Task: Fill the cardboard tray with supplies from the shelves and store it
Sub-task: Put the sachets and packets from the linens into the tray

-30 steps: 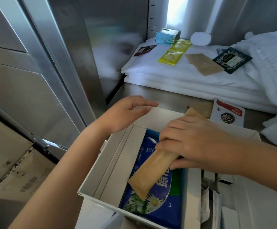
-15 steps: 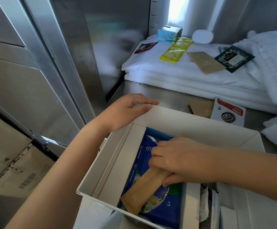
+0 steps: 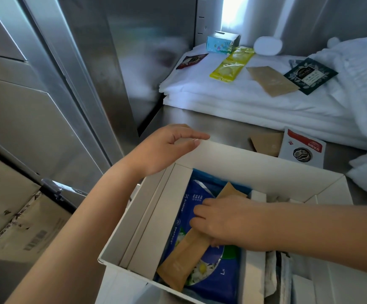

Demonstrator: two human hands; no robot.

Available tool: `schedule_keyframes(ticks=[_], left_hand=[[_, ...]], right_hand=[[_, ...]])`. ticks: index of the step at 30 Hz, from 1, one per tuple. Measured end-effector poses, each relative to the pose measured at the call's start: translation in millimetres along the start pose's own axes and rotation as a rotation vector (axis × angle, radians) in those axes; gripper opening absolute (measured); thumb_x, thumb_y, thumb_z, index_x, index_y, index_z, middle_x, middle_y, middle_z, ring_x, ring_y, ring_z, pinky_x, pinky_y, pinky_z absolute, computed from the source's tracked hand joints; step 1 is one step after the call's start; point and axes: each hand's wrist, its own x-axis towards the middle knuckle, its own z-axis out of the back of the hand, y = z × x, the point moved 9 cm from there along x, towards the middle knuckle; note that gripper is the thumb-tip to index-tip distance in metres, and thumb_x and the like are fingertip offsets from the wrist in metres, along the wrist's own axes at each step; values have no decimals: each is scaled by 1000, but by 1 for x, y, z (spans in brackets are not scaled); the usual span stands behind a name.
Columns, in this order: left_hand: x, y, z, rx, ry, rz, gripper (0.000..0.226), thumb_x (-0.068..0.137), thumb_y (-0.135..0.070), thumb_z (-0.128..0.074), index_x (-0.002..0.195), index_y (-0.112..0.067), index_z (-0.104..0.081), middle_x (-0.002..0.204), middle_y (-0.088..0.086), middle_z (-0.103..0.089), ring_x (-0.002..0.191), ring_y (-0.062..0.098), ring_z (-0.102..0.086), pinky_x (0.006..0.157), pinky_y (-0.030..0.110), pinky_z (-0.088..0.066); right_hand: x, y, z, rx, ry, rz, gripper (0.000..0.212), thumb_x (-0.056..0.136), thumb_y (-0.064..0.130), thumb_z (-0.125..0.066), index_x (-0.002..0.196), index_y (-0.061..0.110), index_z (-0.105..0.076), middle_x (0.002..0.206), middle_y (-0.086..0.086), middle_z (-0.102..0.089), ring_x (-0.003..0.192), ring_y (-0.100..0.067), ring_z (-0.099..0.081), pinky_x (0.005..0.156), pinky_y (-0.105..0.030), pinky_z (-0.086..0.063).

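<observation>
The white cardboard tray sits low in front of me against the metal shelf. Inside it lies a blue tissue pack, and across that a long brown paper packet. My right hand is down in the tray, fingers curled over the middle of the brown packet, holding it against the blue pack. My left hand rests on the tray's far left corner, fingers bent over the rim.
White folded towels on the shelf carry a teal box, yellow sachets, a brown packet, a dark green sachet and a dark red sachet. A red-and-white sachet stands behind the tray. Cardboard boxes at left.
My right hand has lowered the brown packet deeper into the tray, onto the blue pack. My left hand has stayed on the tray's corner.
</observation>
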Motion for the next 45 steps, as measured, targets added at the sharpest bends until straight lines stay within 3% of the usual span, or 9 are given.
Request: schedule_keyframes(ticks=[8,12,17,20,23,28,31,38,45], left_hand=[[0,1,0,10,6,2,26,97,-27,-52,118,-32,-66,109,-12,-65,105,-8,-53,88,3,-36],[-1,1,0,16,6,5,26,98,-27,-51,119,-32,-66,106,-14,-64,102,-10,-53,84,0,-34],[0,3,-1,11,12,11,26,98,-27,-51,119,-31,-66,108,-14,-64,104,-8,-54,88,4,-37],[0,3,-1,2,15,12,26,98,-26,-51,120,-30,-66,111,-10,-65,105,-5,-55,92,11,-40],[0,2,-1,-6,10,5,26,98,-24,-51,119,-30,-65,111,-7,-65,105,-4,-56,93,13,-41],[0,2,-1,-2,10,6,26,98,-25,-51,119,-30,-65,111,-9,-65,105,-4,-56,92,12,-41],[0,2,-1,5,16,6,27,98,-26,-51,120,-30,-65,111,-10,-65,105,-4,-56,92,12,-41],[-1,3,-1,17,14,7,27,98,-29,-50,120,-33,-64,112,-12,-64,106,-6,-55,90,8,-39],[0,3,-1,9,7,-1,26,98,-29,-51,119,-34,-65,111,-13,-65,106,-7,-54,90,8,-39]], right_hand=[[-10,-5,9,58,-117,-41,50,96,38,-47,138,13,-37,138,-6,-39,122,-21,-37,101,-35,-32],[-27,-17,19,91,-151,-211,57,95,49,-43,140,17,-31,138,-4,-37,119,-21,-40,96,-39,-42],[-44,-35,6,160,-64,-355,60,93,58,-38,140,22,-31,137,-2,-39,117,-19,-45,93,-39,-46],[-45,-36,-8,185,9,-348,61,92,60,-38,141,24,-31,140,-2,-38,116,-19,-46,92,-40,-47],[-42,-35,-18,175,46,-315,67,92,58,-39,147,24,-19,148,-7,-29,123,-23,-41,94,-41,-47],[-36,-33,-25,189,82,-254,76,94,57,-39,151,29,4,160,-6,4,144,-27,-12,110,-45,-33],[-30,-35,-26,196,79,-229,79,94,57,-38,149,31,12,158,-3,17,146,-24,4,115,-43,-24],[-16,-38,-26,160,85,-198,82,93,59,-38,148,31,17,156,-3,23,145,-25,9,117,-42,-16],[-7,-43,-19,182,110,-171,81,94,56,-40,149,33,14,158,0,18,145,-23,9,117,-43,-11]])
